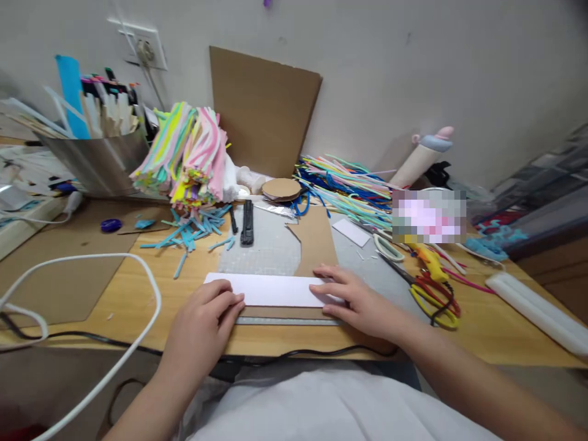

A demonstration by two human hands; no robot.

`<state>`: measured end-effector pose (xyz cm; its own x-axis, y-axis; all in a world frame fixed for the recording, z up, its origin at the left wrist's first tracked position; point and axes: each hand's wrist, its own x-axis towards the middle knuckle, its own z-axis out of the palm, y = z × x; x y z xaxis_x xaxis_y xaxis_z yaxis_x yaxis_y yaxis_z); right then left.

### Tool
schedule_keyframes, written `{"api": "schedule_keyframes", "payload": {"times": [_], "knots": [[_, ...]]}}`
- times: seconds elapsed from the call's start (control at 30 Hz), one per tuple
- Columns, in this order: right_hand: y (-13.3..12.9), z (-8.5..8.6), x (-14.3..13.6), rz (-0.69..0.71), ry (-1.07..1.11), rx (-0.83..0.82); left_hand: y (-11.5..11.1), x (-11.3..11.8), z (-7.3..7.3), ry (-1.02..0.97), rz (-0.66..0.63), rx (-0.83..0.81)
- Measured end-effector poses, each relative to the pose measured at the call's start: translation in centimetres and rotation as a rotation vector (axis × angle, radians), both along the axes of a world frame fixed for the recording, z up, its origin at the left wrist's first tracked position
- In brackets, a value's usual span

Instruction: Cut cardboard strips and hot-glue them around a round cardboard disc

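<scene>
A long white strip (275,290) lies over a brown cardboard piece (285,313) on a grey cutting mat (271,251) at the table's front edge. My left hand (206,315) rests at the strip's left end, its fingers bent and close together, the fingertips on the strip. Across the right end lies my right hand (353,301), fingers spread flat on the white surface. Behind the strip is a cardboard piece with a curved cutout (316,242). A black box cutter (247,223) lies on the mat.
Bundled pipe cleaners (197,153), blue scraps (193,229) and a metal container (96,162) stand at the left. To the right are scissors (434,300), a yellow glue gun (427,260) and a bottle (420,162). A white cable (154,288) loops at the left.
</scene>
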<state>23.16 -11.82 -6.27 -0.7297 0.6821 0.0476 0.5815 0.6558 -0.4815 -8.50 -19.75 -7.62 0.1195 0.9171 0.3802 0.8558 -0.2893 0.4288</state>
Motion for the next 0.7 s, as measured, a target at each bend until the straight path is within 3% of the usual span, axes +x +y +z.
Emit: {"api": "schedule_keyframes", "payload": {"times": [0.13, 0.27, 0.4, 0.57, 0.7], "knots": [[-0.1, 0.6, 2.9, -0.068, -0.021, -0.013, 0.4, -0.4, -0.6, 0.028, -0.002, 0.038], [0.1, 1.5, 3.9, -0.066, -0.043, -0.049, 0.6, -0.6, -0.8, 0.051, -0.007, 0.064], [-1.0, 1.6, 3.6, -0.164, -0.027, -0.010, 0.7, -0.4, -0.6, 0.098, 0.001, 0.069], [-3.2, 0.3, 2.1, -0.340, 0.036, 0.032, 0.9, -0.1, -0.6, 0.134, 0.020, 0.065], [-3.5, -0.7, 1.7, -0.405, 0.097, 0.012, 0.9, 0.0, -0.7, 0.115, 0.031, 0.059]]}}
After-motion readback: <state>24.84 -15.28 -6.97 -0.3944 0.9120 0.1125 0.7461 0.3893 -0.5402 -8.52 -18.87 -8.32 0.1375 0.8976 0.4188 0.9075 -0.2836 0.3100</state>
